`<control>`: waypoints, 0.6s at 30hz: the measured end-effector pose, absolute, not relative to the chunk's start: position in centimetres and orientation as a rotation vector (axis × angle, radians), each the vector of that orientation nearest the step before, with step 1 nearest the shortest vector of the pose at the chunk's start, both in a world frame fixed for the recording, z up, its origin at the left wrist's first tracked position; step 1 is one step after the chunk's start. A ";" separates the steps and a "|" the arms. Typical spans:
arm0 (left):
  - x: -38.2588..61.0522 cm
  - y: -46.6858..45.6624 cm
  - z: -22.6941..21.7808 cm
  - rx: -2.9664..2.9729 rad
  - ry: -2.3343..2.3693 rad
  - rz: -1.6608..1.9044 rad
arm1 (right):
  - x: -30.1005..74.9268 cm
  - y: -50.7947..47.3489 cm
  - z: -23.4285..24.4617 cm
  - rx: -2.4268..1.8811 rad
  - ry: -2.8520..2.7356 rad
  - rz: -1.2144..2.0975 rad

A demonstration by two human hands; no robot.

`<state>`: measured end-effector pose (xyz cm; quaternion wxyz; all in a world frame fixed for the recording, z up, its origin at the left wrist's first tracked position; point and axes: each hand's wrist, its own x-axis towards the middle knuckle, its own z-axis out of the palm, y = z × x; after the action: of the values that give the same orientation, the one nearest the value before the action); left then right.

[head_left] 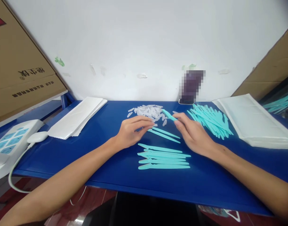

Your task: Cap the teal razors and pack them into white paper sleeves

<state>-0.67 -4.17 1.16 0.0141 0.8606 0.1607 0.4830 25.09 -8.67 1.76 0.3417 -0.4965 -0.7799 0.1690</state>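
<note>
My right hand (194,133) pinches a turquoise eyebrow razor (168,115) by one end, its other end pointing up and left. Opposite it, my left hand (132,130) is closed in a pinch, with a small translucent cap (155,125) at its fingertips. Just behind both hands lies a loose pile of translucent caps (146,110). Two razors (166,135) rest on the table beneath the left fingertips. Closer to me, several more razors (165,161) lie side by side in a rough row. A heap of turquoise razors (211,121) sits right of my right hand.
White padded envelopes (78,116) lie at left, and another white padded envelope (259,121) at right, on the blue table (106,169). A phone (191,88) leans on the wall. A power strip (14,141) with a plugged-in charger and cardboard boxes (26,56) flank the table.
</note>
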 end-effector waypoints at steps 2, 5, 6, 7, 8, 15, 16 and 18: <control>-1.2 -3.3 0.9 2.606 0.666 1.477 | 25.7 -8.2 1.7 -1.306 -2.173 0.278; -1.6 -2.6 0.6 2.537 0.849 1.373 | 26.0 -7.9 1.6 -1.276 -2.317 0.097; -1.7 -2.6 0.5 2.527 0.870 1.337 | 26.0 -7.8 1.5 -1.264 -2.354 0.041; -1.6 -2.6 0.5 2.522 0.870 1.306 | 25.9 -7.8 1.5 -1.254 -2.382 -0.013; -1.6 -2.7 0.4 2.519 0.858 1.281 | 25.9 -7.9 1.5 -1.248 -2.400 -0.064; -1.1 -3.2 0.5 2.561 0.788 1.250 | 25.5 -8.1 1.7 -1.212 -2.456 -0.264; -1.1 -3.3 0.5 2.569 0.779 1.255 | 25.5 -8.1 1.7 -1.214 -2.463 -0.273; -1.1 -3.2 0.5 2.596 0.756 1.263 | 25.6 -8.1 1.6 -1.223 -2.474 -0.293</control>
<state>-1.15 -3.24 0.55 0.0786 0.8672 0.2526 0.4218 25.60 -8.06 1.59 0.1822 -0.4334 -0.8765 -0.1038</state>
